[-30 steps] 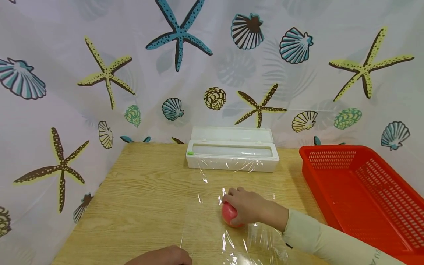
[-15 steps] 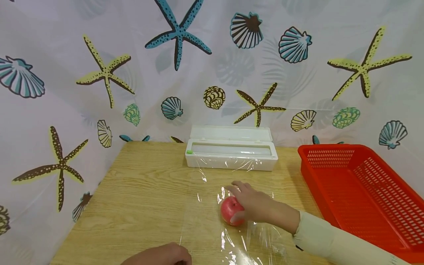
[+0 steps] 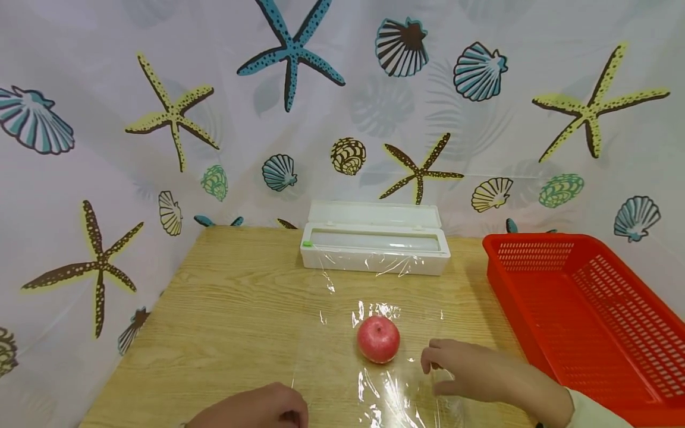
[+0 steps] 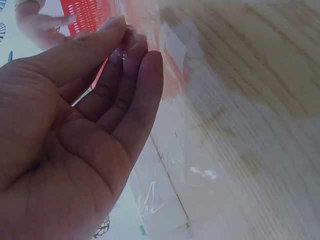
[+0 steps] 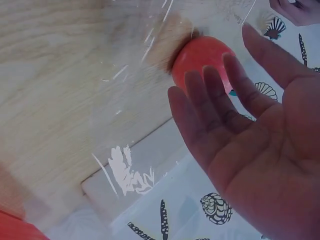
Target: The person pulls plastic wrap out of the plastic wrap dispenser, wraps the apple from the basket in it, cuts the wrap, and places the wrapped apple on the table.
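Note:
A red apple (image 3: 378, 339) sits on a sheet of clear plastic wrap (image 3: 326, 368), which stretches over the table from a white dispenser box (image 3: 374, 263) with its lid up. To the right of the apple, apart from it, is my right hand (image 3: 473, 370), fingers loosely bent and holding nothing; the right wrist view shows its bare palm (image 5: 270, 145). My left hand (image 3: 254, 409) stays at the near edge. In the left wrist view its thumb and fingertips (image 4: 117, 25) pinch the wrap's edge.
A red plastic basket (image 3: 535, 333) with slotted sides stands on the right of the wooden table (image 3: 230, 309). Behind and to the left hangs a pale curtain (image 3: 332, 107) printed with shells and starfish.
My right hand has let go of the apple and drawn back to the right and nearer. The apple stays in place on the wrap. My left hand has barely moved.

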A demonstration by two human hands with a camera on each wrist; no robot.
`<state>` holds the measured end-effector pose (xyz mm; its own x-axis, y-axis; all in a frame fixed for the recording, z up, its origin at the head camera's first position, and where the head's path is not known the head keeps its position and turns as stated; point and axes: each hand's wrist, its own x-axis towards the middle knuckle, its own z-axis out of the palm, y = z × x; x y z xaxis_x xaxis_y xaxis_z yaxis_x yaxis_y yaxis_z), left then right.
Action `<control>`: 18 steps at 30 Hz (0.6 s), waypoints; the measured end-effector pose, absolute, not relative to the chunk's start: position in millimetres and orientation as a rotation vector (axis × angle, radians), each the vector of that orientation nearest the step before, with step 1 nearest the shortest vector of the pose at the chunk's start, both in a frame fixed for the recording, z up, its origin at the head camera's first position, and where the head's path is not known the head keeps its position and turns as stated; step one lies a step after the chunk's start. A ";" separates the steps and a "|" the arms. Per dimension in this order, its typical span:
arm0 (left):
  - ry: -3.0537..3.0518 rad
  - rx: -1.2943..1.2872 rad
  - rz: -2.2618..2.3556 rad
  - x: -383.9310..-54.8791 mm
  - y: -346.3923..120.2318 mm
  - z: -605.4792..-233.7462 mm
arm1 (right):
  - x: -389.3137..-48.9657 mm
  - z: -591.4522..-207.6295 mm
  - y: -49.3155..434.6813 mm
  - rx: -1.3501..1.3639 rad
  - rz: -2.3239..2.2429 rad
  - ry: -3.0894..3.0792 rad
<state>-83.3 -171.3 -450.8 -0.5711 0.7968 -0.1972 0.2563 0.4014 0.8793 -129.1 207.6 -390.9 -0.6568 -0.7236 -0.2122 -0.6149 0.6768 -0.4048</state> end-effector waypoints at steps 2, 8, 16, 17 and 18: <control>2.022 0.886 1.149 -84.7 -171.9 -451.5 | -122.0 -394.9 217.6 -1.072 -0.450 2.455; 2.031 0.912 1.135 -87.0 -172.5 -452.7 | -99.9 -408.7 235.1 -0.842 -0.491 2.327; 2.077 0.856 1.093 -92.6 -174.4 -451.2 | -88.2 -470.5 241.0 -1.627 -0.527 2.376; 2.087 0.878 1.084 -93.4 -174.3 -451.0 | -87.0 -474.8 241.2 -1.630 -0.534 2.389; 2.095 0.895 1.077 -94.0 -174.1 -450.5 | -86.3 -478.4 241.1 -1.658 -0.512 2.410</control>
<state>-94.0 -174.1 -450.5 -0.5844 0.7841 -0.2092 0.2863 0.4404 0.8509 -86.3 241.1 -478.4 -0.3665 -0.9290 0.0518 -0.8698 0.3223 -0.3735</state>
